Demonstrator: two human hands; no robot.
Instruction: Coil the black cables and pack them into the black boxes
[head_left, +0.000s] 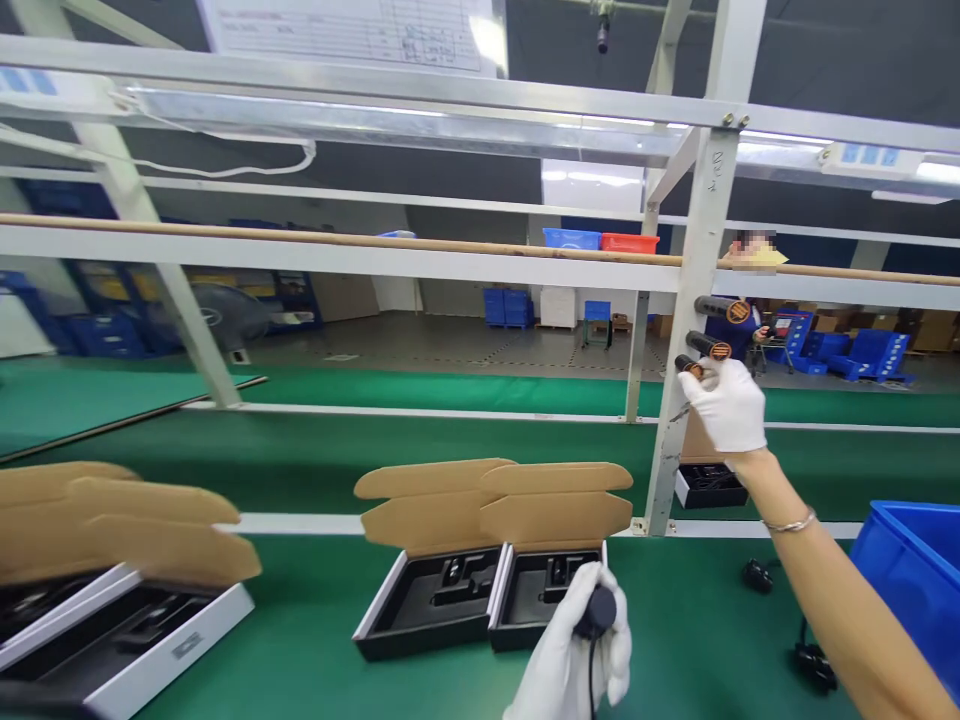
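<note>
- left hand (559, 660) in a white cotton glove, bottom middle, clenched around a round black part (598, 612), fingers wrapped close, thin black cable (592, 680) hanging straight down from it, held just over the open boxes
- two open black boxes (431, 610) sit side by side on the green conveyor belt (697, 600), nearest one right under the left hand, cardboard lids (555, 505) folded up and back, so the black foam inserts (544, 590) lie exposed and reachable
- two more open boxes (112, 640) at far left of the belt, set the same way, lids up
- right arm (847, 590) reaches up from bottom right, thin bracelet (791, 523) on the wrist
- right hand (724, 405), also gloved, grasping a black cylinder (690, 367) with an orange end cap, held up beside the rack post (697, 270)
- two similar black cylinders (709, 345) just above it by the post, cannot tell if they are fixed there
- small black pieces with cable (814, 665) lie on the belt at right, near a blue plastic bin (915, 570) at the belt edge, within arm's reach
- another open box (709, 487) behind the post
- paper chart (345, 30) hangs up top on the rack
- farther off a co-worker in dark blue (735, 330), blue and red crates (600, 240) on a shelf, stacked blue crates (506, 307) on the floor
</note>
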